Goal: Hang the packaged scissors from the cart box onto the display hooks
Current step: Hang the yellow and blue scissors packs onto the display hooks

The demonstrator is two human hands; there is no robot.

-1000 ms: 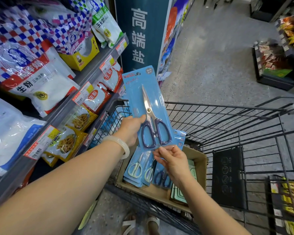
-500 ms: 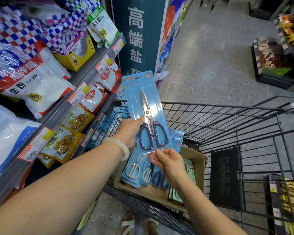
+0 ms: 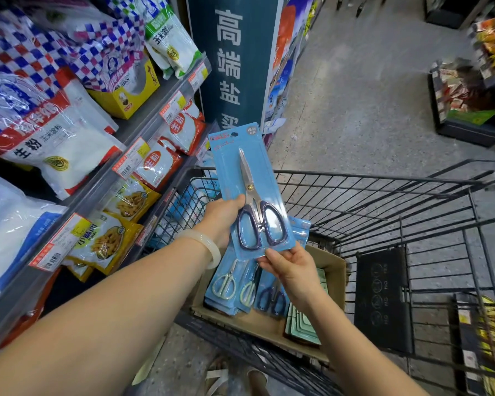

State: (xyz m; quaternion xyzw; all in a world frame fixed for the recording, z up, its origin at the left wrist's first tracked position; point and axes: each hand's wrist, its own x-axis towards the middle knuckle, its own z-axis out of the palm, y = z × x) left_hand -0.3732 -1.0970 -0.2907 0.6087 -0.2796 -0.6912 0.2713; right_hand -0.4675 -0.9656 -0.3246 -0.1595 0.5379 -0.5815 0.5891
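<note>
You hold one blue-carded scissors pack [image 3: 250, 192] upright above the cardboard box [image 3: 330, 270] in the cart [image 3: 412, 201], long axis running up and away, hang hole at the far top. Your left hand [image 3: 223, 217] grips its left edge, nearer the shelving; your right hand [image 3: 290, 265] pinches the bottom edge. No display hooks show, so you must turn to find them.

Above the grip of the left hand [image 3: 222, 217], the tall dark pillar sign [image 3: 229, 61] reads 高端盐 in pale characters running downward. Up and left, a white bag of starch [image 3: 52, 144] says 生粉, with 玉米淀粉 beside it. The green-topped bag [image 3: 169, 38] reads 玉米淀粉. Red pouches [image 3: 157, 164] nearer the grip show 生粉. The scissors card's header [image 3: 236, 135] is too blurred to read.
</note>
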